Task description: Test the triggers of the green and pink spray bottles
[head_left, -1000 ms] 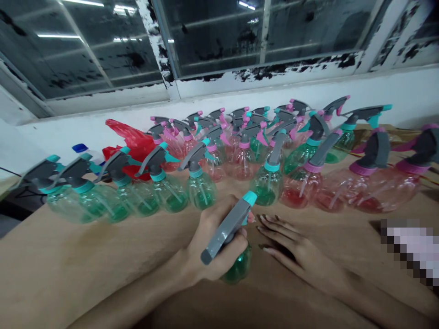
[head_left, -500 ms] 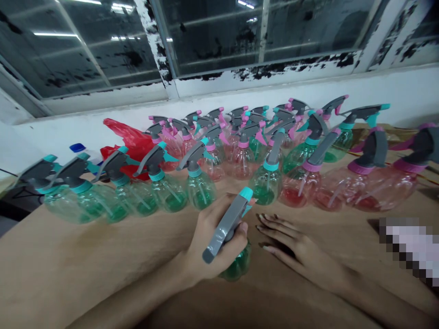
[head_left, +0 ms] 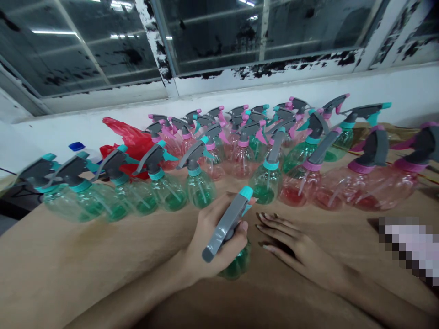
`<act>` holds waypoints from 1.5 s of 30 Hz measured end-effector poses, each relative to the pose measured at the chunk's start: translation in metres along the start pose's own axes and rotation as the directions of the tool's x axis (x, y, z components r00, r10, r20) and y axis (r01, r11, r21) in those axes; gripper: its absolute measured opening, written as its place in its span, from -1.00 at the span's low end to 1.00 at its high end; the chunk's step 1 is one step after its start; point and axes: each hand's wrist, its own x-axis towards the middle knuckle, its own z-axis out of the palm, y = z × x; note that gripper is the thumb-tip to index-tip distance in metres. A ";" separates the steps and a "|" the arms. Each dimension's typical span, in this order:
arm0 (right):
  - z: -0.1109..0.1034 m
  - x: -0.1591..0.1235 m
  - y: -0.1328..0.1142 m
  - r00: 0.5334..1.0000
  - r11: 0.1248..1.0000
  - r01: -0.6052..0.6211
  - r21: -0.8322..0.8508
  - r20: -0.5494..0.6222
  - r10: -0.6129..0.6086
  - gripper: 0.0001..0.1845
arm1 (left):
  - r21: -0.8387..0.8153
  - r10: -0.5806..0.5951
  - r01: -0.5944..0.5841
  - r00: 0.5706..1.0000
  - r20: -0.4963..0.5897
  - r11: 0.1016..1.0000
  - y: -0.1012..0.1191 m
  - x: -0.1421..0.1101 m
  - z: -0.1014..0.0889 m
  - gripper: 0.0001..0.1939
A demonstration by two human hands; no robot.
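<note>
My left hand (head_left: 216, 242) is wrapped round the neck of a green spray bottle (head_left: 236, 265). Its grey spray head with a turquoise nozzle rises above my fingers and points away to the right, while much of the bottle's body is hidden by the hand. My right hand (head_left: 295, 242) lies palm down on the wooden table (head_left: 113, 265), fingers stretched out, just right of the held bottle and apart from it. Beyond my hands stand a green spray bottle (head_left: 265, 185) and a pink spray bottle (head_left: 298, 187).
A row of green spray bottles (head_left: 168, 194) stands at the left, with several pink ones (head_left: 363, 189) at the right. More bottles crowd the back near the wall. A red plastic bag (head_left: 128, 137) and a blue-capped bottle (head_left: 77, 146) sit behind the left row. A pixelated patch covers the right edge.
</note>
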 end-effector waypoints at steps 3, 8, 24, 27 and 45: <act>0.000 0.000 0.000 1.000 1.000 0.002 0.001 0.002 -0.002 -0.52 | 0.006 0.028 -0.028 1.000 -0.003 1.000 0.001 0.001 -0.001 -0.65; 0.000 0.000 -0.001 1.000 1.000 -0.007 0.001 0.010 0.007 -0.54 | -0.008 0.018 -0.018 1.000 0.021 1.000 0.004 0.002 -0.004 -0.70; 0.000 0.000 0.001 0.999 1.000 0.028 0.012 -0.016 -0.028 -0.50 | 0.019 0.083 -0.083 0.997 -0.001 0.996 0.009 0.004 -0.006 -0.71; -0.001 0.000 0.000 1.000 1.000 0.029 -0.011 0.000 -0.029 -0.51 | 0.011 0.073 -0.073 0.997 -0.017 0.997 0.007 0.002 -0.004 -0.69; -0.001 0.000 -0.001 0.999 0.999 0.021 0.048 -0.050 -0.019 -0.51 | -0.003 -0.004 0.004 1.000 -0.001 1.000 0.006 0.000 -0.002 -0.68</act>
